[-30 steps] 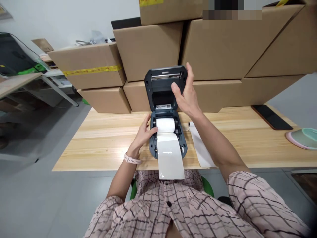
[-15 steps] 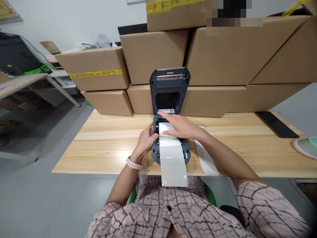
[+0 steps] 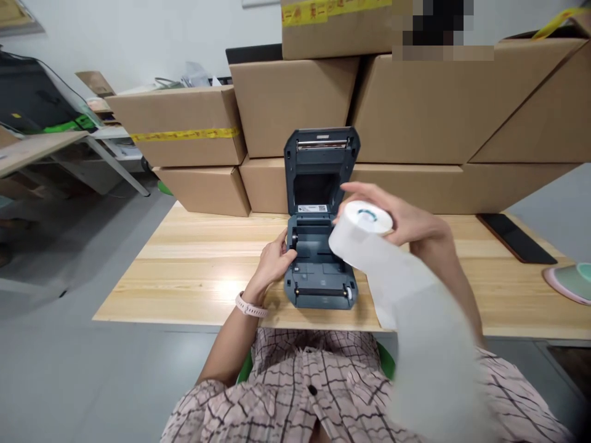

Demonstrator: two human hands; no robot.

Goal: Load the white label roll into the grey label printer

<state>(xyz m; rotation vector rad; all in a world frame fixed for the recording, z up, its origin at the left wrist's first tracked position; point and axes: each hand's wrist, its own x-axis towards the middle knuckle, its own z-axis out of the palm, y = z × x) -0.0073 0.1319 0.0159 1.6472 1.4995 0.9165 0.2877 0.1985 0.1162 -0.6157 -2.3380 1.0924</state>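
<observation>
A dark grey label printer [image 3: 318, 280] stands on the wooden table with its lid [image 3: 318, 166] raised, and its inner bay shows no roll. My left hand [image 3: 273, 258] grips the printer's left side, the thumb over the rim. Up beside the printer's right side, my right hand [image 3: 397, 212] is closed around a white label roll [image 3: 362, 227]. From the roll a long white strip hangs down to the right, blurred at its lower end. A white sheet [image 3: 381, 301] lies on the table, partly covered by the strip.
Stacked cardboard boxes [image 3: 295, 111] line the back of the table [image 3: 184, 271]. To the right are a black phone [image 3: 514, 237] and a green and pink object [image 3: 572, 283]. Another desk [image 3: 41, 151] stands at the far left.
My right hand has taken the roll out of the printer and moved it right, its strip swinging along. The bay is now uncovered. My left hand has stayed on the printer.
</observation>
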